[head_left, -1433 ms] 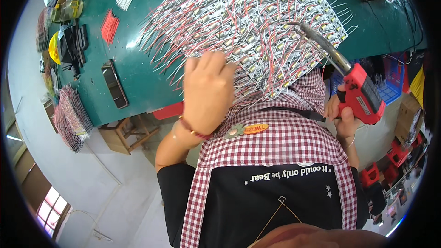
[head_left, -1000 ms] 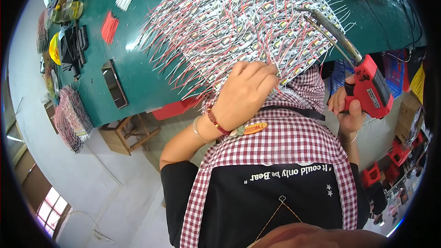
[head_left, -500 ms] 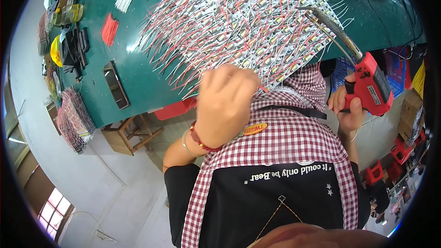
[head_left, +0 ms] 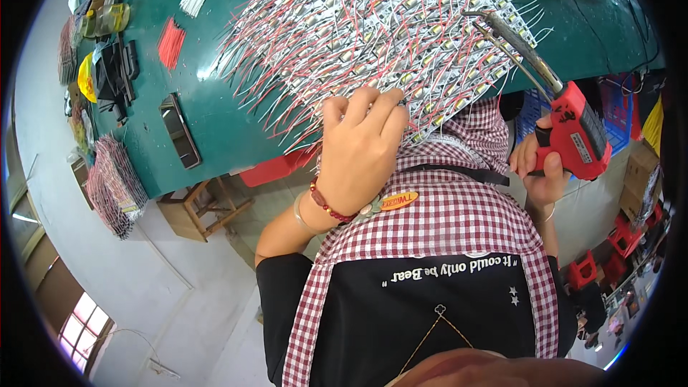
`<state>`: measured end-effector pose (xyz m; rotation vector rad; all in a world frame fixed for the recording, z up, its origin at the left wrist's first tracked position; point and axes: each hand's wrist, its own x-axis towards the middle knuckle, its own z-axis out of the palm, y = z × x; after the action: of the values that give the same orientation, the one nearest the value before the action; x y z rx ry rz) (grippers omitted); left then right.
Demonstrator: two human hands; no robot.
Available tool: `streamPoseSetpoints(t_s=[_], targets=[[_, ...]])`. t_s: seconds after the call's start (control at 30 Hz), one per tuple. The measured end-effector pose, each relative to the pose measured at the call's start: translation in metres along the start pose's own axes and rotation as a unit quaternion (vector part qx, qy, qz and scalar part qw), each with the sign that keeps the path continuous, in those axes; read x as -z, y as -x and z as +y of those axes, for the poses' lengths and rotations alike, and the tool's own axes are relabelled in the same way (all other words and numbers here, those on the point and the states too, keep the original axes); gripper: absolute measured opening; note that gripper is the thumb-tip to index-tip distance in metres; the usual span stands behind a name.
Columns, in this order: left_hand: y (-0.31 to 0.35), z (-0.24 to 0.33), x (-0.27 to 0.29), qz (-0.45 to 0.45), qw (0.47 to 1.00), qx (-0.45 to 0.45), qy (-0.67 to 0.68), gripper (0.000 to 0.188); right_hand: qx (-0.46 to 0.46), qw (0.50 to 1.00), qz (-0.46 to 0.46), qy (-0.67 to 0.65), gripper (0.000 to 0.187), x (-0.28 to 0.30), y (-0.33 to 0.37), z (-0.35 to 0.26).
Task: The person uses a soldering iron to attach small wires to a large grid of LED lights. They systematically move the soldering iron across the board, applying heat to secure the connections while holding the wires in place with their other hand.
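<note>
So the left hand [head_left: 362,147] is reaching onto the near edge of the wired circuit boards [head_left: 423,32], fingers bending and slightly spread; can't tell if the tips are pinching anything, they're hidden. The boards are lying at its 12 o'clock, mostly over the green table [head_left: 222,118]. Over at 3 o'clock, the right hand [head_left: 546,180] is wrapping its fingers round a red soldering gun [head_left: 575,122], tip pointing toward 10:30. A phone [head_left: 179,131]'s sitting at 9 o'clock.
</note>
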<state>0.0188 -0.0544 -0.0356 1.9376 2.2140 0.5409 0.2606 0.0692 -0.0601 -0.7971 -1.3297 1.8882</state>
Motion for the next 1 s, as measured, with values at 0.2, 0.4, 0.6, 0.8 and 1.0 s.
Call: streamPoseSetpoints(t_s=[0.2,0.4,0.6,0.8,1.0], targets=[[0.0033,-0.0011,-0.0079,-0.009,0.999,0.027,-0.025,0.014,0.000,1.000,-0.006,0.003,0.056,-0.0002,0.0001,0.0011],[0.0047,-0.0002,-0.0077,-0.011,0.999,0.018,-0.044,0.014,-0.009,1.000,-0.001,0.002,0.057,-0.0004,0.0003,0.0000],[0.0036,-0.0005,-0.0083,-0.028,0.999,0.025,0.036,0.013,-0.012,1.000,-0.006,-0.001,0.057,-0.0007,0.0005,0.0006],[0.0016,-0.0024,-0.0071,-0.046,0.990,0.043,0.129,0.015,-0.016,1.000,-0.005,-0.009,0.057,0.0003,0.0019,0.0014],[0.0039,-0.0076,-0.0012,-0.021,0.979,0.051,0.196,0.014,-0.023,1.000,-0.016,-0.009,0.056,0.0016,0.0035,0.0021]])
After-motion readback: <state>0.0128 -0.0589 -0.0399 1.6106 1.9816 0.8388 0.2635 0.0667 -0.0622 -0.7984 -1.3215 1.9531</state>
